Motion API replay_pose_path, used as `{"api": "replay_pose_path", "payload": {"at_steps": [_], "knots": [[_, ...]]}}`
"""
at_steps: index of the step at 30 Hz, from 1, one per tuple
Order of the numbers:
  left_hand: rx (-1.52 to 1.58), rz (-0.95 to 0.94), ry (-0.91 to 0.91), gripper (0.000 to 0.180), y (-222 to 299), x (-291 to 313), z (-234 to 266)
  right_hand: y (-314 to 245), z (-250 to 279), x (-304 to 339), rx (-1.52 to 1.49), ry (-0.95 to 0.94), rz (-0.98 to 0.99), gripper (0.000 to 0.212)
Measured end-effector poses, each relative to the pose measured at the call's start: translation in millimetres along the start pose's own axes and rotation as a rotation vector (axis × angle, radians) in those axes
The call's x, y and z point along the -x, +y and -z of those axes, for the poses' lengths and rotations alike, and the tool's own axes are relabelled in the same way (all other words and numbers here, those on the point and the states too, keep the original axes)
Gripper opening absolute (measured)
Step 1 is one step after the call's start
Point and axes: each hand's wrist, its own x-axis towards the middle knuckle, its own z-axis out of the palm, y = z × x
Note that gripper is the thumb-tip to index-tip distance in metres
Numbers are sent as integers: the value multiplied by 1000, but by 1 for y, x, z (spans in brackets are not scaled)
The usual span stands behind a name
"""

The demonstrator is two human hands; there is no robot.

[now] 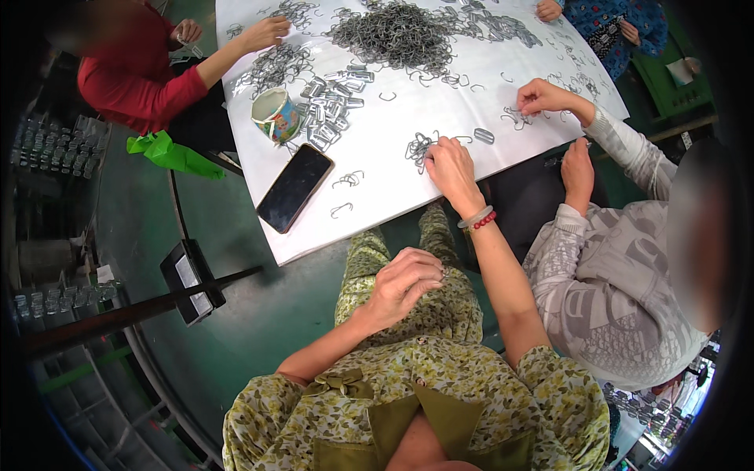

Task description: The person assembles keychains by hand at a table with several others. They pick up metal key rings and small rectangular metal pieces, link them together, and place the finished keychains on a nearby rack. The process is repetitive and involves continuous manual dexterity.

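Observation:
My right hand (453, 173), wearing a bead bracelet and a pale bangle, reaches over the near edge of the white table. Its fingers are bent together at a small heap of bent grey wire hooks (417, 149); what lies between the fingertips is hidden. Just right of it lies a flat oval metal buckle (484, 136). Above my lap, off the table, my left hand (406, 284) is closed with fingers curled toward the thumb. Anything inside it is too small to make out. A few loose wire hooks (348, 180) lie left of the small heap.
The white-covered table (377, 184) holds a phone (295, 188), a patterned paper cup (276, 115), piled metal buckles (330, 110) and a large mound of wire hooks (393, 38). Co-workers sit left, right and far right, their hands over the parts. A green bag (174, 155) hangs left.

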Motion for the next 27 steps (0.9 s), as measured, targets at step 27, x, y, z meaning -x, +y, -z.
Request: {"api": "replay_pose_path", "payload": {"at_steps": [27], "knots": [[-2,-62,25,16,-7,7,4,23,45,-27,-386,64,-363,35]]}}
